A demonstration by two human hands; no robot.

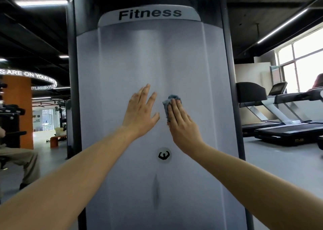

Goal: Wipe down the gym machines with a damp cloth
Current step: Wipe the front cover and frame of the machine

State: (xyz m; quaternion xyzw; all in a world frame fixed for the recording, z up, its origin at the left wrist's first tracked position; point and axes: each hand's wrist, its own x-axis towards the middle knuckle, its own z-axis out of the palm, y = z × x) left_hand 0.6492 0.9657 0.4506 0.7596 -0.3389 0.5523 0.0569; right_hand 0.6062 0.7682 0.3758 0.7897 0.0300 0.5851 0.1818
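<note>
Fingers of your right hand lie straight, pressing the blue cloth against the middle of the grey machine panel, your left hand flat and empty beside it; wiping seems underway, most of the panel probably left.

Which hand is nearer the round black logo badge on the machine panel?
Right. The right hand, pressing the cloth, lies just above the badge; the left hand rests flat higher up, to its left.
</note>
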